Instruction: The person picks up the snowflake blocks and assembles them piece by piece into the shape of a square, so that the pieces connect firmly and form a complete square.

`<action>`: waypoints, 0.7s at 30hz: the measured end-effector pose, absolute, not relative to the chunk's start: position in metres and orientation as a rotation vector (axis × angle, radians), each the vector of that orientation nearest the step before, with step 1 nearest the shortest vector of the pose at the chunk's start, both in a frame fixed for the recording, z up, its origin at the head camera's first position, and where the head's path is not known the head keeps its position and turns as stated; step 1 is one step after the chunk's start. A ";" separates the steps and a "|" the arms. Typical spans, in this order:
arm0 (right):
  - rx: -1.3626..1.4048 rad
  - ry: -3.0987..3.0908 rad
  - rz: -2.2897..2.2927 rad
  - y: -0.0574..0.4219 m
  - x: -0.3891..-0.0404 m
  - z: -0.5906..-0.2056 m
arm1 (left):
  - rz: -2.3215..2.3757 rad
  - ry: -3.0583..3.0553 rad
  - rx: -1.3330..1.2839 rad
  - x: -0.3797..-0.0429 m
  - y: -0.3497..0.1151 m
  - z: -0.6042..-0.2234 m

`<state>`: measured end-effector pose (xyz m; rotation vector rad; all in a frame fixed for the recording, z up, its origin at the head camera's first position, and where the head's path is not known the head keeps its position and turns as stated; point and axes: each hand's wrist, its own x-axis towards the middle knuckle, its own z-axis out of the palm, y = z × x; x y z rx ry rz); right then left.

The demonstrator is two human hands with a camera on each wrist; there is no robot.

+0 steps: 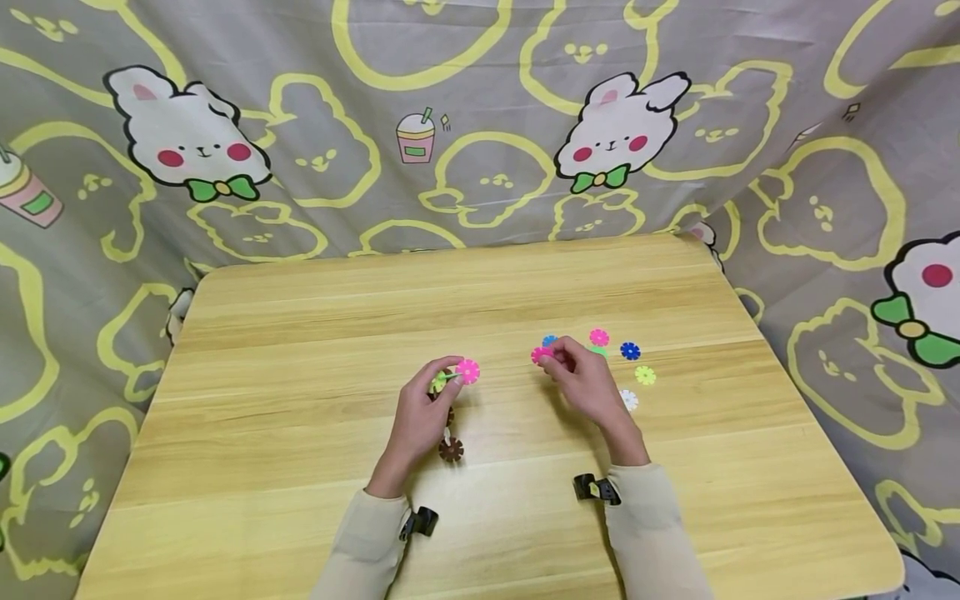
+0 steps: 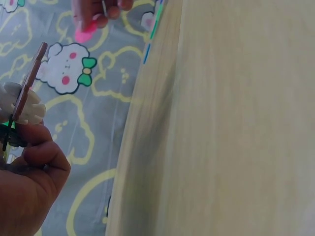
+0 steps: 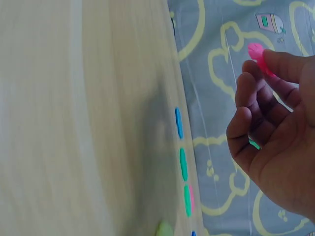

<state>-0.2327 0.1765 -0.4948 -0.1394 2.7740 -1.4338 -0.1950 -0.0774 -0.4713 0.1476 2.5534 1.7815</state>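
My left hand [image 1: 423, 408] grips a chain of joined notched plastic discs above the table. A pink disc [image 1: 468, 372] sticks out past its fingertips, a yellow-green one shows between the fingers, and a brown disc [image 1: 452, 451] hangs at the lower end. In the left wrist view, a white disc [image 2: 35, 109] and a brown disc [image 2: 30, 81] stand out above the curled fingers. To the right, my right hand [image 1: 588, 383] pinches a single pink disc [image 3: 256, 51] between thumb and index finger, apart from the chain.
Loose discs lie around my right hand: a pink one [image 1: 599, 337], a dark blue one [image 1: 630, 351], a yellow-green one [image 1: 645, 375], a white one [image 1: 629, 400], and light blue and green ones partly hidden. A patterned curtain [image 1: 480, 100] borders the wooden table [image 1: 262, 400].
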 end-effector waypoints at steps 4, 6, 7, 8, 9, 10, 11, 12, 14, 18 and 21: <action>-0.173 2.760 -1.449 0.167 -0.234 -0.493 | 1.788 2.548 0.154 -0.195 -0.077 -0.470; -0.189 2.753 -1.449 0.163 -0.234 -0.491 | 1.786 2.551 0.155 -0.195 -0.077 -0.471; -0.200 2.749 -1.452 0.161 -0.234 -0.491 | 1.785 2.552 0.156 -0.195 -0.077 -0.471; -0.209 2.743 -1.455 0.159 -0.234 -0.490 | 1.784 2.554 0.157 -0.195 -0.077 -0.471; -0.219 2.736 -1.461 0.157 -0.234 -0.490 | 1.783 2.557 0.157 -0.195 -0.077 -0.471; -0.232 2.728 -1.467 0.155 -0.234 -0.489 | 1.784 2.557 0.158 -0.195 -0.077 -0.472; -0.243 2.719 -1.475 0.154 -0.234 -0.489 | 1.785 2.557 0.158 -0.196 -0.077 -0.472; -0.255 2.713 -1.481 0.152 -0.233 -0.489 | 1.788 2.557 0.159 -0.196 -0.077 -0.472; -0.281 2.703 -1.491 0.149 -0.233 -0.488 | 1.789 2.557 0.157 -0.196 -0.077 -0.472; -0.343 2.684 -1.510 0.142 -0.233 -0.488 | 1.792 2.562 0.154 -0.196 -0.077 -0.471; -0.395 2.669 -1.523 0.137 -0.232 -0.487 | 1.791 2.559 0.152 -0.196 -0.077 -0.470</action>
